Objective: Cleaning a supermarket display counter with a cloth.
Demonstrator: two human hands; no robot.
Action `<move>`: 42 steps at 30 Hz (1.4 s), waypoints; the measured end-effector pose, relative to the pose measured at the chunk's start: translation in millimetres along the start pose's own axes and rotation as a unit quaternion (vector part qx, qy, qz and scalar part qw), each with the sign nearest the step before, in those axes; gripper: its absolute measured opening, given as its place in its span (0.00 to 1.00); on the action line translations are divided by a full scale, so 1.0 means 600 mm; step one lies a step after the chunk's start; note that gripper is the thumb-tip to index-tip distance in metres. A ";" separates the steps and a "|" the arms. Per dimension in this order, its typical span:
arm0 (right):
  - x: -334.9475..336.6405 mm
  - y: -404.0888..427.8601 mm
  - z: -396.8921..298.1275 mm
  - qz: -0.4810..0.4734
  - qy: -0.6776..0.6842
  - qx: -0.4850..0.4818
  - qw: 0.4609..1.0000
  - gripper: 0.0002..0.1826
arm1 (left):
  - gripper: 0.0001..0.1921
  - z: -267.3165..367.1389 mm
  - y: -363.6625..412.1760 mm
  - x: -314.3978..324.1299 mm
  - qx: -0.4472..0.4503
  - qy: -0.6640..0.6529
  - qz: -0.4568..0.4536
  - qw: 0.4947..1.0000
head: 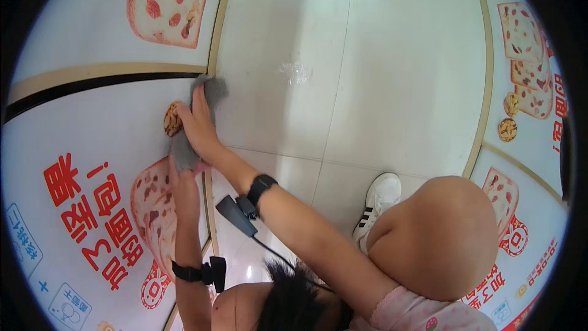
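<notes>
A grey cloth (184, 151) lies against the lower right edge of a white printed panel (133, 115). My right hand (202, 131) presses on the cloth, fingers stretched toward the panel's corner and thumb beside a printed walnut (173, 119). The cloth's far end bunches past the panel's edge, over the floor side. Just below, my left hand (179, 174) holds the cloth's near end; the cloth hides part of its fingers. Both wrists wear black straps, the right strap (262, 187) carrying a dark device with a cable.
Light tiled floor (395, 78) runs between two rows of printed panels with tan trim (487, 55). A black gap (105, 85) separates the upper left panel from the lower one. My bent knee (441, 234) and white shoe (386, 191) are at the right.
</notes>
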State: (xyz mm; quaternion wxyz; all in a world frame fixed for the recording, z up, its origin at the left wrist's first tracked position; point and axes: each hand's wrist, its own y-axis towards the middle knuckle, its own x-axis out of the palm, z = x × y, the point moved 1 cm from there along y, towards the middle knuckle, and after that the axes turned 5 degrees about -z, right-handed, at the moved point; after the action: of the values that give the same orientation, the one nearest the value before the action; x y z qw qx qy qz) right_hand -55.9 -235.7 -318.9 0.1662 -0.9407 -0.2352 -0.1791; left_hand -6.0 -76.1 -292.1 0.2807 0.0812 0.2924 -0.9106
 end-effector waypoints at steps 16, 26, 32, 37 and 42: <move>-0.010 -0.016 0.031 -0.032 0.032 0.089 0.995 0.37 | 0.22 0.075 0.023 0.095 0.035 0.010 0.039 0.999; -0.022 0.008 -0.004 -0.079 0.062 0.121 0.987 0.41 | 0.18 0.084 0.005 0.076 0.064 0.155 0.006 0.986; -0.004 -0.023 0.024 -0.023 0.001 0.084 0.996 0.40 | 0.19 0.094 0.001 0.079 0.061 0.211 0.004 0.976; 0.000 -0.079 0.038 -0.078 0.020 0.154 0.985 0.40 | 0.17 0.080 -0.037 0.066 0.020 0.181 -0.011 0.983; 0.019 0.024 -0.043 -0.007 -0.005 0.063 0.998 0.43 | 0.19 0.074 -0.028 0.045 0.069 0.199 -0.026 0.977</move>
State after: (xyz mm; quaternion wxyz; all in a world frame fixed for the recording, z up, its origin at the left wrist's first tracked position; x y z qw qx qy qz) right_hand -45.7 -253.7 -294.9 0.2229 -0.9276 -0.2535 -0.1601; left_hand -37.0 -103.0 -255.8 0.1869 0.2721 0.2804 -0.9013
